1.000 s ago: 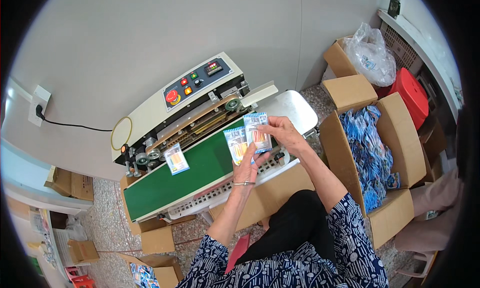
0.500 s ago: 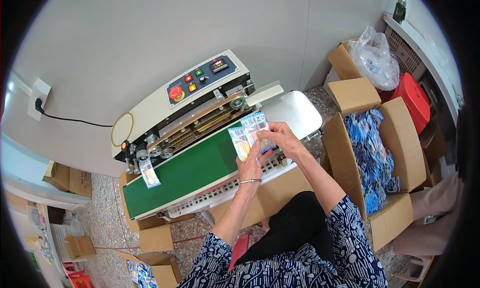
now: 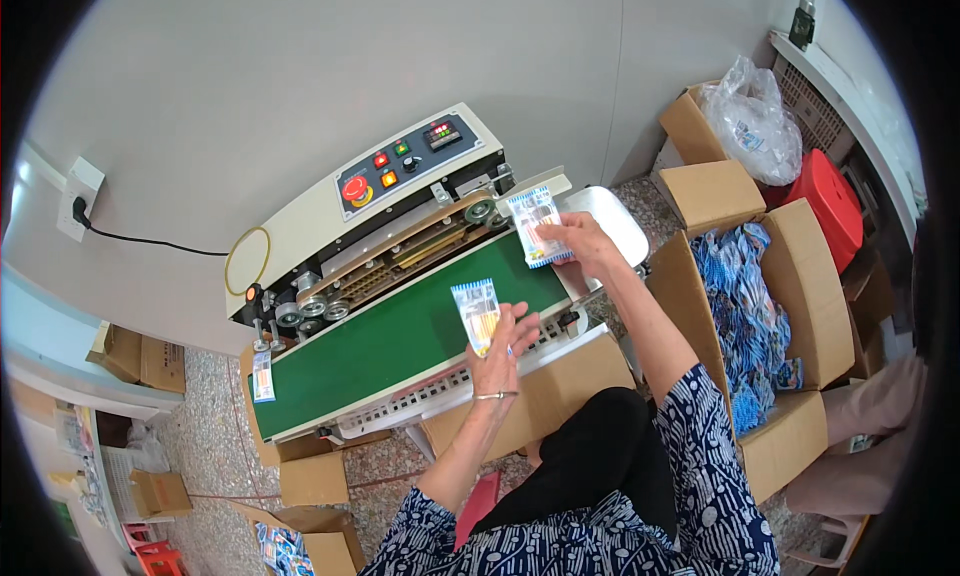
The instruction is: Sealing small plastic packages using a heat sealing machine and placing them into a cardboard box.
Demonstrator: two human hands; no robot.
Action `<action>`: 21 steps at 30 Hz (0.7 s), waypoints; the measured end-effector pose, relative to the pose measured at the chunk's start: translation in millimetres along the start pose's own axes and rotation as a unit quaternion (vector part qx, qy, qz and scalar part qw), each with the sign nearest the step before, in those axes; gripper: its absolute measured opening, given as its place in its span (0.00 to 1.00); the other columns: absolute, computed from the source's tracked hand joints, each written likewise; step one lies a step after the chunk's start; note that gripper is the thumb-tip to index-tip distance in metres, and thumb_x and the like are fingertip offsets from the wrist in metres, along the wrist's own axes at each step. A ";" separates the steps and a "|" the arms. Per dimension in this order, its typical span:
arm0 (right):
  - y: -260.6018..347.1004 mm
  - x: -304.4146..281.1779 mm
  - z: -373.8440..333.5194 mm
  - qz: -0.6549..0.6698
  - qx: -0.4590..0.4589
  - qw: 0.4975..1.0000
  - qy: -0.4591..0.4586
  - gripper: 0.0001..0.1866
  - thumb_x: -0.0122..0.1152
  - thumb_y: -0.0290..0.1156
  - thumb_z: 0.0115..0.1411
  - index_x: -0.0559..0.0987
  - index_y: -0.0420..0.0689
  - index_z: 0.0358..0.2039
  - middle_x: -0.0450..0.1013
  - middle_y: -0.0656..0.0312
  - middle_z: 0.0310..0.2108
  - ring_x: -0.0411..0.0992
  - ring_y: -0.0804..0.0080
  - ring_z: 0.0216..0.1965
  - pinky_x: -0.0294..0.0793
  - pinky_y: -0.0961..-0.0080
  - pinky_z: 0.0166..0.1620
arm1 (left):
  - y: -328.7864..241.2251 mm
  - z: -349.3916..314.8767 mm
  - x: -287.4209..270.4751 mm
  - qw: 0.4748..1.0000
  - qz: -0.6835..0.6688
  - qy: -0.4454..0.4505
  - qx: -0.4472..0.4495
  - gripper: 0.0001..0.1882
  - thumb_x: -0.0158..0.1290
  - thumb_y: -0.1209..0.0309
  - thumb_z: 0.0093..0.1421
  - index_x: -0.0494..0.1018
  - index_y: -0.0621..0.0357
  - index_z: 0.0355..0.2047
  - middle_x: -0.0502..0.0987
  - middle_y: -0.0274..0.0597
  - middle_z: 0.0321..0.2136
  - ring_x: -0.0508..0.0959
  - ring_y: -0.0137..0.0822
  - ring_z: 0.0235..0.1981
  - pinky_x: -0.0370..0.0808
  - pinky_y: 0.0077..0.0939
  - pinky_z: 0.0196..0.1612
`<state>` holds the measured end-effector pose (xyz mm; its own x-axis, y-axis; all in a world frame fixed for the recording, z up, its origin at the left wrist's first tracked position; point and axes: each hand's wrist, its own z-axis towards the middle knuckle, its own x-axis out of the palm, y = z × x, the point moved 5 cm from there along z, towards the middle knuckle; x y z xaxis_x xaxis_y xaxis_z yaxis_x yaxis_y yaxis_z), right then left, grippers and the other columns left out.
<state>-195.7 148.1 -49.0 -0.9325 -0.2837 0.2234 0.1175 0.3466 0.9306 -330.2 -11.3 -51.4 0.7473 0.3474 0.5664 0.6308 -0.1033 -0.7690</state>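
Note:
My left hand (image 3: 496,364) is over the front part of the green conveyor belt (image 3: 400,346), gripping the lower end of a small blue-and-white packet (image 3: 477,314). Its fingers point up and to the right, partly spread. Farther right, near the belt's right end, my right hand (image 3: 592,244) pinches another packet, blue-striped and white (image 3: 535,222); whether it is one or a stack I cannot tell. A third packet (image 3: 263,377) lies on the belt at its far left end. Behind the belt stands the sealing machine (image 3: 365,211) with rollers and lit buttons.
To my right an open carton (image 3: 808,286) holds many blue packets. Beyond it are a clear plastic bag (image 3: 748,126) and a red stool (image 3: 828,211). A smaller carton with packets (image 3: 330,554) sits at lower left. Another person's leg (image 3: 860,446) shows at the right.
My hands have moved apart, each with a packet: the right one up and to the right, the left one slightly down. The packet on the belt has travelled left, past the rollers.

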 end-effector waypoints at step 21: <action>1.9 77.4 14.3 -0.271 -0.055 0.960 0.051 0.22 0.67 0.43 0.44 0.75 0.32 0.24 0.72 0.56 0.23 0.72 0.71 0.23 0.72 0.69 0.21 | 37.0 -25.7 1.8 0.984 0.008 0.133 -0.115 0.19 0.47 0.63 0.62 0.60 0.60 0.50 0.72 0.50 0.39 0.77 0.42 0.39 0.76 0.29 0.38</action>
<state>-272.5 139.6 -34.1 -0.8293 -0.4839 -0.2794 -0.3339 0.0281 0.9422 -300.1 -38.5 -71.3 0.7670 0.0908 0.6352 0.6256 -0.3260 -0.7088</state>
